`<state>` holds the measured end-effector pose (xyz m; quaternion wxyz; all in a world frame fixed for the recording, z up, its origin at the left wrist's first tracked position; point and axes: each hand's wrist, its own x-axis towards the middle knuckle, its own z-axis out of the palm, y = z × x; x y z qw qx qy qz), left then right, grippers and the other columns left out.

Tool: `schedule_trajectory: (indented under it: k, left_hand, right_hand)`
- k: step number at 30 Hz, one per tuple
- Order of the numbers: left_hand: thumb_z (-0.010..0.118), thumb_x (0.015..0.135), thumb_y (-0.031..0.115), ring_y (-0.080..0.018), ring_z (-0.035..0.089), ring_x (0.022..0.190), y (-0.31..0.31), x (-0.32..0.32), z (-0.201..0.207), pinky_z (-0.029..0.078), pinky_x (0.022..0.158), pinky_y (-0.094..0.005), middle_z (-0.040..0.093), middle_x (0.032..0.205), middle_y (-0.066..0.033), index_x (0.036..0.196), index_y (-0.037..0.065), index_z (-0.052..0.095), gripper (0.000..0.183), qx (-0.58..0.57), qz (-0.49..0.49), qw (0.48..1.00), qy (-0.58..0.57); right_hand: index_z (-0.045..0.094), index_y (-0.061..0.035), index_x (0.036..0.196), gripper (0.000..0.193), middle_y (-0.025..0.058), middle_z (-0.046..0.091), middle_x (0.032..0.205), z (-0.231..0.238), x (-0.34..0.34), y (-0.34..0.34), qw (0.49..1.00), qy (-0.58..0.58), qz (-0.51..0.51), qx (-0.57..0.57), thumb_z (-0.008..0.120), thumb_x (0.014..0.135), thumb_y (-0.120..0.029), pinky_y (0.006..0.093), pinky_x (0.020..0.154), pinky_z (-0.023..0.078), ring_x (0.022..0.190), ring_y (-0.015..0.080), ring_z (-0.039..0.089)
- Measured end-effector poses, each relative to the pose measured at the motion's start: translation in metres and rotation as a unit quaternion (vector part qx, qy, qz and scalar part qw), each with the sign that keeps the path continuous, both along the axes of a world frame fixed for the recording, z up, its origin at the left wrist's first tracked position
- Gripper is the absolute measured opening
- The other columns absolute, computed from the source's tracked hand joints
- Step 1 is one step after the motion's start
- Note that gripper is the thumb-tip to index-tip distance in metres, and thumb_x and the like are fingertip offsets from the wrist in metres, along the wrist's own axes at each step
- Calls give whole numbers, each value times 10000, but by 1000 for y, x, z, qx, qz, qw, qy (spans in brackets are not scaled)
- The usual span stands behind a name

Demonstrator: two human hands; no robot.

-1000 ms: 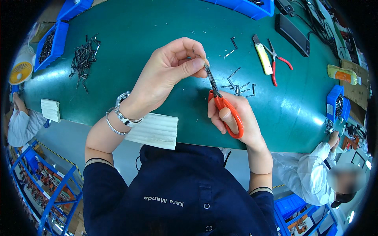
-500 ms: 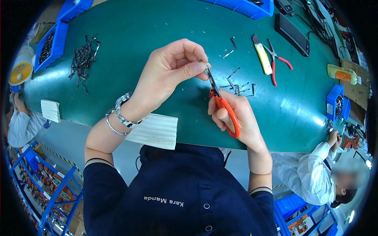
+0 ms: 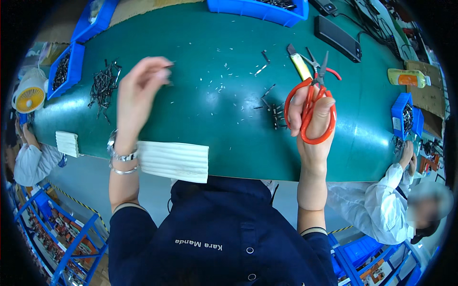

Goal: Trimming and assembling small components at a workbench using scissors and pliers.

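Observation:
My right hand (image 3: 312, 112) grips a pair of red-handled scissors (image 3: 309, 114), their dark blades pointing away from me over the pliers. My left hand (image 3: 138, 90) hovers over the mat, its fingers curled and smeared by motion; whether anything is between them I cannot make out. To its left lies a heap of small, thin black parts (image 3: 102, 88). Beside my right hand is a smaller cluster of similar black parts (image 3: 276, 114), with one bent part (image 3: 265, 57) farther off. Tiny pale scraps are strewn between my hands.
A yellow-handled cutter (image 3: 299, 64) and red-handled pliers (image 3: 336, 73) lie beyond my right hand. Blue bins (image 3: 71, 71) edge the green table (image 3: 191, 114). A white folded pad (image 3: 174, 162) lies at the near edge. A bottle (image 3: 408, 77) stands right; a person (image 3: 377, 205) sits there.
My left hand has swung left, away from the scissors, toward the black heap. My right hand has shifted right with the scissors, whose blades now point away from me. The view has shifted slightly.

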<state>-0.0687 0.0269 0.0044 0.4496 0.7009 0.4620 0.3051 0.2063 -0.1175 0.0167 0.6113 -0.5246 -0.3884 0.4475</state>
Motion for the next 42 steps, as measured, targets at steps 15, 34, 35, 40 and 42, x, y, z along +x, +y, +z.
schedule_trajectory:
  k: [15, 34, 35, 40, 42]
  left_hand:
    - [668, 853, 205, -273, 551, 924, -8, 137, -15, 477, 796, -379, 576, 956, -87, 986, 73, 613, 196, 374, -209, 872, 237]
    - [606, 952, 128, -126, 637, 836, -28, 73, 10, 513, 770, -251, 652, 945, -52, 1134, 45, 560, 205, -254, -99, 931, -244]
    - [606, 952, 128, -126, 637, 836, -27, 71, 10, 513, 770, -251, 652, 945, -52, 1134, 45, 560, 205, -255, -96, 930, -245]
    - [651, 922, 124, -134, 656, 844, -22, 67, 1, 528, 772, -261, 667, 963, -75, 1091, 29, 587, 204, -238, -87, 922, -293]
    - [634, 933, 118, -117, 634, 844, -21, 66, 1, 515, 771, -245, 656, 966, -63, 1103, 46, 575, 194, -236, -91, 924, -288]
  right_hand:
    - [571, -23, 878, 558, 10, 502, 577, 4, 1, -2, 1000, 4, 10, -1, 425, 985, -551, 195, 458, 342, 476, 58, 441]
    - [533, -30, 857, 275, 27, 518, 597, -2, -31, -2, 969, -61, 198, -133, 534, 969, -281, 249, 496, 420, 532, 97, 514]
    - [533, -30, 857, 275, 27, 518, 597, -2, -31, -1, 968, -61, 201, -136, 534, 969, -281, 249, 496, 420, 532, 97, 514]
    - [530, -31, 836, 362, 19, 489, 554, -2, -32, 1, 957, -47, 251, -141, 534, 977, -365, 252, 467, 394, 482, 98, 484]
    - [529, -32, 827, 405, 16, 482, 547, -5, -33, 1, 956, -47, 256, -136, 540, 969, -411, 252, 464, 390, 478, 98, 482]
